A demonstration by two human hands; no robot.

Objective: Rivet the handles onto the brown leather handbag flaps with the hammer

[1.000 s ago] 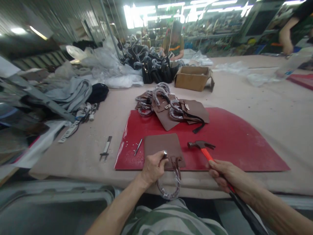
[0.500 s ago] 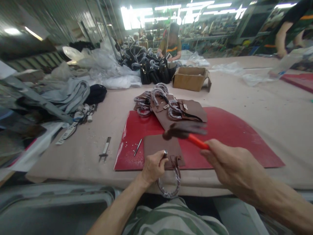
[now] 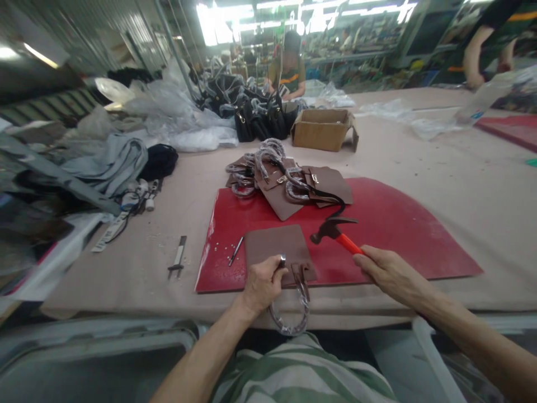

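Observation:
My left hand (image 3: pixel 263 282) is closed round a short metal punch (image 3: pixel 282 260), its shiny top showing above the fingers. Below it lies a brown leather bag panel (image 3: pixel 274 242) with a plastic-wrapped handle (image 3: pixel 289 327) hanging over the table's front edge. The punch's lower end is hidden by my fingers. To the right, my right hand (image 3: pixel 388 271) grips the orange handle of a claw hammer (image 3: pixel 350 244). The hammer's head is over the red board (image 3: pixel 377 224), apart from the punch. A thin metal rod (image 3: pixel 236 251) rests left of the panel.
Brown bag pieces with wrapped handles (image 3: pixel 277 187) are piled behind the panel. A divider-like metal tool (image 3: pixel 178 258) lies on the left. Farther back are a cardboard box (image 3: pixel 321 137), black bags (image 3: pixel 251 120) and plastic wrapping (image 3: pixel 168 123). Two people work across the table.
The hammer, blurred and held higher near the punch before, is now lower and farther right, in sharp view. My left hand keeps its place on the panel. The view has shifted slightly.

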